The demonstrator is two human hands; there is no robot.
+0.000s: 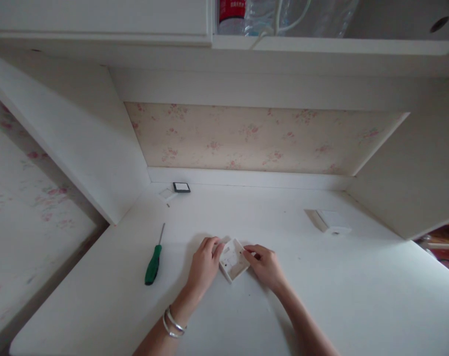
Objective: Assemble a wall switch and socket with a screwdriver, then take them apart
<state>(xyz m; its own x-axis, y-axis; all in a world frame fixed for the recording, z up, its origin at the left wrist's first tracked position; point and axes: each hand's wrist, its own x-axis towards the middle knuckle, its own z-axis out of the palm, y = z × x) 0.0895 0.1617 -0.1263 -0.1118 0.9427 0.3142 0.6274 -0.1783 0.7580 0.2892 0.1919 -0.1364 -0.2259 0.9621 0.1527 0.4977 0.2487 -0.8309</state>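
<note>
A white square surface-mount switch box (233,267), its hollow side up, rests tilted on the white desk between my hands. Holes and raised parts show inside it. My left hand (206,262) is closed on its upper left side, thumb against the wall of the box. At the right corner, the fingers of my right hand (264,263) are pinched together on the edge; any small part between them is too small to make out. To the left lies a screwdriver (153,264) with a green handle, its shaft pointing away from me.
A small black-framed piece (182,187) and a thin white frame (167,194) lie at the back left. Toward the back right sits a white box-shaped fitting (332,221). Side panels and an overhead shelf (320,45) with bottles enclose the white desk (109,296).
</note>
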